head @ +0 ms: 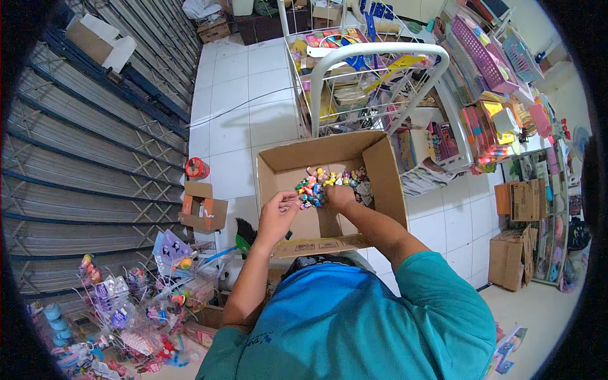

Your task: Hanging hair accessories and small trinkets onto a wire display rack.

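Note:
In front of me stands an open cardboard box [280, 156] with its flaps up. A heap of small colourful figurines [311, 187] lies inside it, with some whitish pieces [364, 190] at the heap's right side. My left hand [283, 209] is at the heap's left edge, its fingers bent near the figurines; whether it holds one is too small to tell. My right hand [339, 197] reaches into the front of the heap, its fingertips hidden among the figurines and behind the hand itself.
A white wire rack [313, 90] with packed goods stands behind the box. To the left are a red round container [197, 168], a small orange-lined carton [216, 213] and a folding metal gate [95, 166]. Bagged toys [137, 308] lie front left; cartons [508, 261] stand right.

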The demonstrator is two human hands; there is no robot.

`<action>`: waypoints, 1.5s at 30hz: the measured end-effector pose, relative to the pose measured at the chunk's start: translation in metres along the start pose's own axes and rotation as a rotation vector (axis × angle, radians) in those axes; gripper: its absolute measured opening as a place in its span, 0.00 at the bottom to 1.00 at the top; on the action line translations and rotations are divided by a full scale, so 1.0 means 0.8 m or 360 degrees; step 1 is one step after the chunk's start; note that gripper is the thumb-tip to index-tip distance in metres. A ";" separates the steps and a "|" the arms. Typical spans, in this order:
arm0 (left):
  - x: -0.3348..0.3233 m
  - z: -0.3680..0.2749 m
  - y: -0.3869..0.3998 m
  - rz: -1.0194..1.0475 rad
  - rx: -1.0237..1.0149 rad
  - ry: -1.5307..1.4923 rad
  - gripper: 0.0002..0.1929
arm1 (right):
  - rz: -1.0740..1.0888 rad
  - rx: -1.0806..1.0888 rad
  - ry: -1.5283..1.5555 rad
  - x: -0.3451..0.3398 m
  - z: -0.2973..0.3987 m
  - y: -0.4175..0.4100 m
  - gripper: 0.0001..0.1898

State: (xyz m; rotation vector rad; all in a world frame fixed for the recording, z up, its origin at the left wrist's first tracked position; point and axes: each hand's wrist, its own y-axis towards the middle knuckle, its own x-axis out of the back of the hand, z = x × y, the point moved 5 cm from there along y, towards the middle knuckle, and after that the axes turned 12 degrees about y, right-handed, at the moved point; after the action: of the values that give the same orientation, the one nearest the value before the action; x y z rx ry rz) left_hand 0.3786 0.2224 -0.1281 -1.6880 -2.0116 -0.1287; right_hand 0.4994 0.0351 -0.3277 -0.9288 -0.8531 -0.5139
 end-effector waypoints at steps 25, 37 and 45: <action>-0.038 -0.004 0.018 0.0106 -0.0169 0.0064 0.20 | -0.0394 0.0872 0.0967 0.239 0.125 -0.160 0.07; -0.026 0.013 0.002 -0.0067 -0.0075 0.0045 0.10 | 0.0081 0.0294 0.1116 0.114 0.017 -0.053 0.17; -0.019 0.022 0.001 -0.0132 0.0017 0.0098 0.11 | -0.0072 0.0096 -0.0016 0.039 0.010 -0.016 0.16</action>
State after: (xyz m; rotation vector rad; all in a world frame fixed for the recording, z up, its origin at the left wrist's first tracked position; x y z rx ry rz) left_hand 0.3749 0.2155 -0.1503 -1.5754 -2.0334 -0.1959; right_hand 0.5050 0.0348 -0.2938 -0.8590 -0.8959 -0.5199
